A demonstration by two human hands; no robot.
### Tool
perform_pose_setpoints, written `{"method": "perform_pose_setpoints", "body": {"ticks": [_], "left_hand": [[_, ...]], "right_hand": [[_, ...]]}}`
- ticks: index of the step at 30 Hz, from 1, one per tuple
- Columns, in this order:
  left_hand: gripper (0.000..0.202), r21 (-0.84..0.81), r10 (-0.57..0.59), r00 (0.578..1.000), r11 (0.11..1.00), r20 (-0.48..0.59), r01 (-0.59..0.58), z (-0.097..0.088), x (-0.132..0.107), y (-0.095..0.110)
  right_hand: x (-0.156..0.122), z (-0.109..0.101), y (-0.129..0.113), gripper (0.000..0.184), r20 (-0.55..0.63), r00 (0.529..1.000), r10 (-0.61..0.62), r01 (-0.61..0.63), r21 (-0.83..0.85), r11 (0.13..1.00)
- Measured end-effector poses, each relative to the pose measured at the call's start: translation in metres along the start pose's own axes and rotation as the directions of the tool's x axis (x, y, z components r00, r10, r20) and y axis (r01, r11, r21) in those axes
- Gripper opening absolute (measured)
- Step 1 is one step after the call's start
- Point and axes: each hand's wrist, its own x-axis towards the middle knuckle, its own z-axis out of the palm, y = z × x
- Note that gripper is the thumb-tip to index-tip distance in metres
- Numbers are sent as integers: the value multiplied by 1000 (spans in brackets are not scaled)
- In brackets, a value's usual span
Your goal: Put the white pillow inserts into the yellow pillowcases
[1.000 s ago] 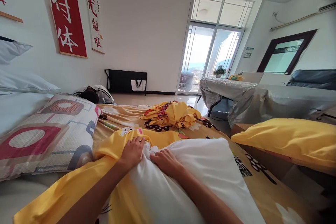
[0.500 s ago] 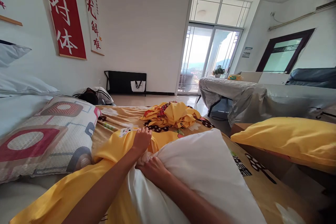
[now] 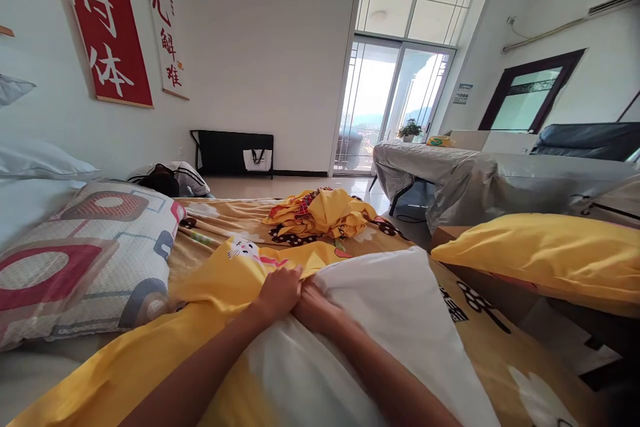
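A white pillow (image 3: 395,320) lies on the bed in front of me, partly inside a yellow pillowcase (image 3: 150,353) with a cartoon print. My left hand (image 3: 279,292) grips the yellow pillowcase edge at the pillow's far corner, fingers closed on the cloth. Touching it on the right, my right hand (image 3: 315,310) presses into the white pillow with fingers curled on its corner. Both forearms stretch out over the pillow.
A patterned pillow (image 3: 85,253) lies at left, a yellow-cased pillow (image 3: 540,253) at right, and a crumpled yellow cloth pile (image 3: 320,213) farther down the bed. Beyond are a covered table (image 3: 450,173), a glass balcony door (image 3: 390,113) and a black rack (image 3: 233,153).
My left hand came back from reaching forward and now grips the pillowcase edge beside my right hand. The hands have come together. The view has shifted slightly right.
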Motion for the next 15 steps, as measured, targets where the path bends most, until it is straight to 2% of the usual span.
{"method": "perform_pose_setpoints", "body": {"ticks": [2,3,4,6,8,9,10,12,15], "left_hand": [[26,-61,-1,1000,998,-13,0,-1,-3,-11],[27,-92,6,1000,996,-17,-8,-1,-4,-14],[28,-122,17,1000,992,-22,-20,0,-5,-15],[31,-173,40,998,984,-38,-46,2,-7,-11],[32,-211,49,997,976,-54,-59,5,-8,-7],[32,-226,46,997,972,-58,-58,7,-6,-6],[32,-239,39,997,970,-61,-52,9,-3,-6],[30,-260,14,998,965,-65,-30,11,9,-11],[29,-275,-31,996,961,-80,8,6,34,-15]], "right_hand": [[-21,-23,14,28,44,996,-75,76,-11,997],[-31,-35,25,33,26,997,-68,70,-45,997],[-39,-47,38,42,-14,1000,-23,21,-94,995],[-52,-65,64,59,-101,984,146,-163,-195,967],[-57,-68,82,57,-75,956,285,-294,-241,925],[-59,-65,84,48,-29,950,311,-308,-254,917],[-59,-60,81,37,7,951,310,-296,-270,916],[-60,-45,61,18,5,968,250,-233,-339,911],[-59,-26,18,23,-11,998,61,-59,-487,871]]}}
